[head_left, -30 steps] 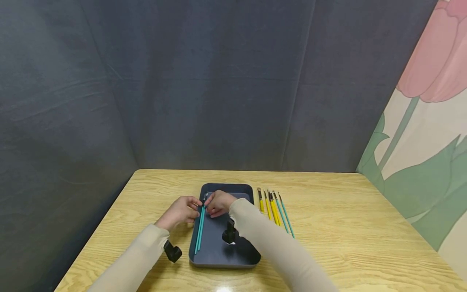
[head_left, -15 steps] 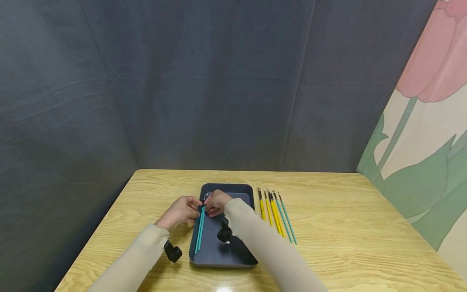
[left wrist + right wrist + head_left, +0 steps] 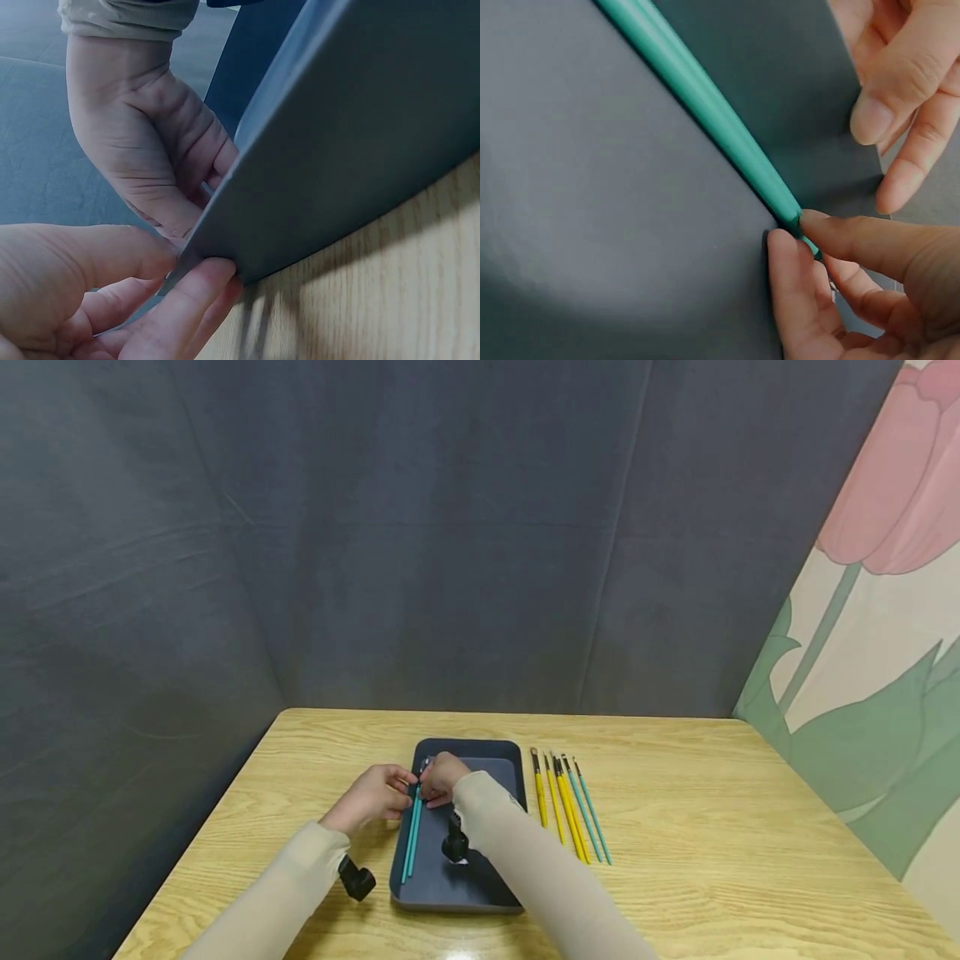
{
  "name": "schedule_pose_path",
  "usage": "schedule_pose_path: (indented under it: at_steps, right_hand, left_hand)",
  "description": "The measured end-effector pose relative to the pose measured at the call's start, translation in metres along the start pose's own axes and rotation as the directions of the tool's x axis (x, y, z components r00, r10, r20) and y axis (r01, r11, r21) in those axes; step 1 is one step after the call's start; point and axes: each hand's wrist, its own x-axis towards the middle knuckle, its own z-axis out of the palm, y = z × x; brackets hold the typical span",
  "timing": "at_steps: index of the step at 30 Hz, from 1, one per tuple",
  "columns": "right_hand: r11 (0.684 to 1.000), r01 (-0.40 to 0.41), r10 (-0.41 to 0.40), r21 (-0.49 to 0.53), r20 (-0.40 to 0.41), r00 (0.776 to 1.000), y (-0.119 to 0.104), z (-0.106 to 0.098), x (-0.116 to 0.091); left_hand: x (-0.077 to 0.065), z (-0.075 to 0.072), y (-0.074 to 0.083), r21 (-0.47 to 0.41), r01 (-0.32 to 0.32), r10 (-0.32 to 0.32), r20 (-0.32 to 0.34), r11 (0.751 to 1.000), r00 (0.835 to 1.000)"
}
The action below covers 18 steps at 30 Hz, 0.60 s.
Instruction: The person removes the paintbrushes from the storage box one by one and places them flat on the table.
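Observation:
A dark grey rectangular tray (image 3: 438, 877) lies on the table, with two teal-handled paintbrushes (image 3: 411, 843) side by side along its left wall. My left hand (image 3: 371, 795) pinches the tray's left rim, thumb over the edge and fingers against the outer wall (image 3: 322, 157). Inside the tray, my right hand (image 3: 441, 778) pinches a teal paintbrush (image 3: 712, 120) near its ferrule between thumb and fingertips. The brush lies low along the tray floor in the right wrist view. Its bristle end is mostly hidden behind my right fingers (image 3: 791, 281).
To the tray's right, several yellow-handled paintbrushes (image 3: 567, 806) and two teal ones (image 3: 591, 814) lie in a row on the wooden table (image 3: 712, 827). A dark curtain (image 3: 450, 543) hangs behind, and a wall with a painted tulip (image 3: 885, 502) stands on the right.
My right wrist and forearm have shifted a little left, uncovering more of the brushes on the table. My left hand and the tray have stayed in place.

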Motion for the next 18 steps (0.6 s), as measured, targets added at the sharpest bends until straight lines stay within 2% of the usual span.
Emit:
schedule_pose_path:
  at_steps: [11,18]
  right_hand:
    - [0.999,0.010,-0.011,-0.054,-0.022,1.000,0.003,0.004,0.007]
    - [0.983,-0.006,-0.001,-0.182,-0.040,0.999,0.002,0.004,0.011]
  left_hand:
    - [0.000,0.000,0.001,-0.007,0.011,-0.011,0.003,1.000,1.000]
    - [-0.001,0.000,0.000,-0.015,-0.004,0.004,0.009,1.000,1.000]
